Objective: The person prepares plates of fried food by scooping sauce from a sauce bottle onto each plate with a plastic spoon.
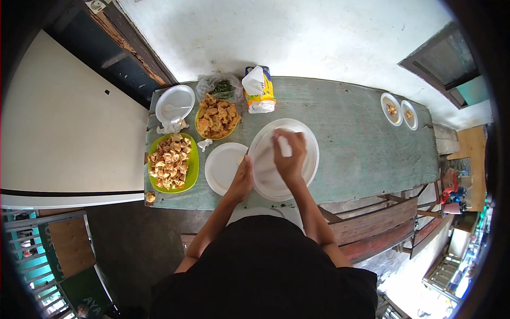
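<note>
Right hand [289, 157] wiping plate [311, 143] (tissue).

You stood at a long, weathered green table [361, 143] set against a whitewashed wall [297, 37]. A wooden bench [377, 228] ran along its near side. A dark-framed window [443, 61] sat at the upper right, a dark wooden door [125, 64] at the left. Daylight was soft and even.

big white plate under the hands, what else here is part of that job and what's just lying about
In hand:
right hand pressing a white tissue on the big white plate
left hand steadying its rim

Lying about:
smaller white plate
tissue pack
green plate of fried snacks
yellow plate of fried snacks
two small plates
</note>
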A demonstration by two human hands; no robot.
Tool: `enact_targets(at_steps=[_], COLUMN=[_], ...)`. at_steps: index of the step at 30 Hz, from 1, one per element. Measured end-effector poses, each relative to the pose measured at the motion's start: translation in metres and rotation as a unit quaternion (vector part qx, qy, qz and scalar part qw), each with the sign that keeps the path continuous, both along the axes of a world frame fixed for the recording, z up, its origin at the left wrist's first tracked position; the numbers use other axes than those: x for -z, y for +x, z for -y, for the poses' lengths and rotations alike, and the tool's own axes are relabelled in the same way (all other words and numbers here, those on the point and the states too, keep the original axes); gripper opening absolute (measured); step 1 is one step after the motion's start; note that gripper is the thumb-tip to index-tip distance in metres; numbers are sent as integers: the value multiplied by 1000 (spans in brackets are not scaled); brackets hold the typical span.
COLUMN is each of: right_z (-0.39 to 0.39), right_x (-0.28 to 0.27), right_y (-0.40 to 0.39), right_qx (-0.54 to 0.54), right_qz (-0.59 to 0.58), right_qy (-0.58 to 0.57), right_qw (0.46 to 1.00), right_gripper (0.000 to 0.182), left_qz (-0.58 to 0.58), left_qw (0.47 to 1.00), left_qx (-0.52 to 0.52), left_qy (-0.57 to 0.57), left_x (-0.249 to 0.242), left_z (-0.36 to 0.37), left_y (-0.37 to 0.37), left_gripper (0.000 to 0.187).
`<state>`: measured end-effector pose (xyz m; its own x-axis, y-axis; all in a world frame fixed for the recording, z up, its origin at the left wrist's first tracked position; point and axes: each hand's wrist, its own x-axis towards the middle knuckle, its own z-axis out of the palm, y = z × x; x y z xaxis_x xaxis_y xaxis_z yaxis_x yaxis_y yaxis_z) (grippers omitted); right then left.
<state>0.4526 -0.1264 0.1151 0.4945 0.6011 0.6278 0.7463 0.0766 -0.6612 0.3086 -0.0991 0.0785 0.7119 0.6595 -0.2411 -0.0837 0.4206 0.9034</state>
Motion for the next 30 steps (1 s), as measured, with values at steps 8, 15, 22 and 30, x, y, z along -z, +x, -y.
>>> enact_targets(at_steps=[8, 15, 22, 30], right_z=[37, 66, 59, 28], right_x=[-13, -14, -15, -6], right_y=[-28, 6, 43, 36], right_qx=[-289, -270, -69, 68], right_qz=[32, 161, 244, 218], right_qy=[-166, -284, -261, -140], right_qw=[942, 906, 932, 963], right_gripper=[23, 21, 21, 22], left_qz=[79, 57, 17, -24], left_qw=[988, 994, 989, 978], left_qx=[-92, -82, -138, -197], left_qy=[-99, 50, -54, 67], left_x=[-10, -31, -16, -34], left_z=[-26, -33, -35, -14], left_y=[-9, -10, -10, 1], left_gripper=[66, 54, 53, 39])
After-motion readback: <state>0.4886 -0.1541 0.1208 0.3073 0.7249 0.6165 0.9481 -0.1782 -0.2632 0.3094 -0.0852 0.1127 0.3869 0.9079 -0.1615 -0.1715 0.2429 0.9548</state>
